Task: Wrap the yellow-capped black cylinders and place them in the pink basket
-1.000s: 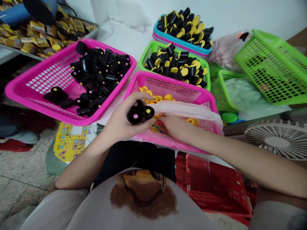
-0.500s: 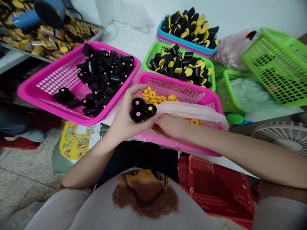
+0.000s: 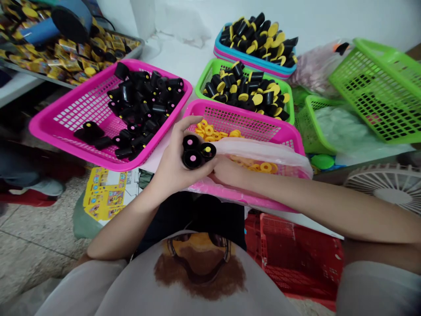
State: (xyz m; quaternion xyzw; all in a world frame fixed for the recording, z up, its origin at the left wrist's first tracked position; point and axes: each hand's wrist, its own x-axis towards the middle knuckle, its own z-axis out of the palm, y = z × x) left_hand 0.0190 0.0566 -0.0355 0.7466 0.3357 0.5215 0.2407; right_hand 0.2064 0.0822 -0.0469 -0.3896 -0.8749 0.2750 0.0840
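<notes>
My left hand (image 3: 174, 164) is closed round a bundle of three black tubes (image 3: 195, 151), their ends showing pink and yellow dots. It hovers over the near left corner of a pink basket (image 3: 243, 116) holding yellow rings (image 3: 210, 131) and a plastic bag (image 3: 263, 151). My right hand (image 3: 226, 171) lies right beside the tubes, fingers curled against the left hand and mostly hidden; what they pinch cannot be seen.
A large pink basket (image 3: 66, 118) of black tubes is on the left. Behind are a green basket (image 3: 210, 70) and a blue tray (image 3: 226, 50) of black tubes with yellow caps. Green baskets (image 3: 375, 92) stand on the right, a white fan (image 3: 384, 191) and a red crate (image 3: 296, 254) nearer.
My right hand has drawn left from the small coloured beads under the bag, up against the tubes in my left hand. The beads are now covered.
</notes>
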